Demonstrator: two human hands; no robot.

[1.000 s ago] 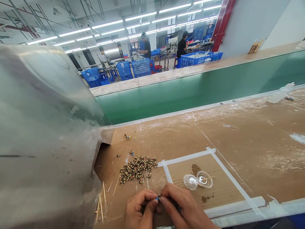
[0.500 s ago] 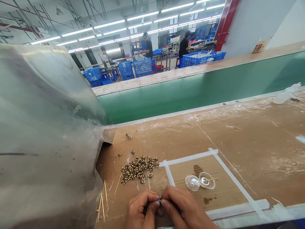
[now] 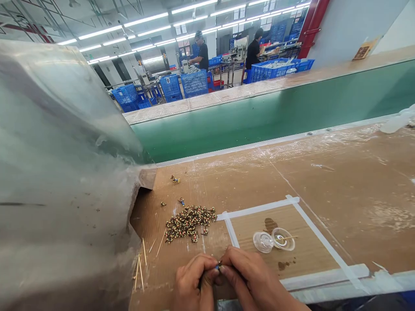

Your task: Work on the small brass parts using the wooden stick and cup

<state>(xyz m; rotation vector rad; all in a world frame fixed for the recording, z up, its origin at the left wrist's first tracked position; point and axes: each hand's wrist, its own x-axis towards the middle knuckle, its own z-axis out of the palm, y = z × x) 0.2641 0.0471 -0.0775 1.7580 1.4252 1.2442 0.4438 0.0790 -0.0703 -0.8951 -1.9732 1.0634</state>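
Note:
My left hand (image 3: 193,283) and my right hand (image 3: 251,278) meet at the front edge of the table. Their thumbs and fingertips pinch one tiny figurine (image 3: 218,266) between them. Blue and a dark bit show on it; fingers hide the rest. Just beyond lies a heap of tiny painted pieces (image 3: 188,222) in dark brown, yellow and red. Behind the heap are a small blue-legged figurine (image 3: 181,201) and a yellowish-blue one (image 3: 175,179). Right of my hands, a clear plastic cup (image 3: 288,246) with a wooden stick (image 3: 290,238) in it stands beside its round lid (image 3: 263,248).
White tape (image 3: 259,208) frames a patch of the brown tabletop around the cup, with dark wet stains. Several toothpicks (image 3: 140,272) lie left of my hands, near a large metal sheet (image 3: 71,181). A green panel (image 3: 227,127) borders the far side; two people work beyond it.
The camera view has shifted slightly, so the table and its contents sit a little higher. Both hands keep pinching the figurine, with only small finger movement.

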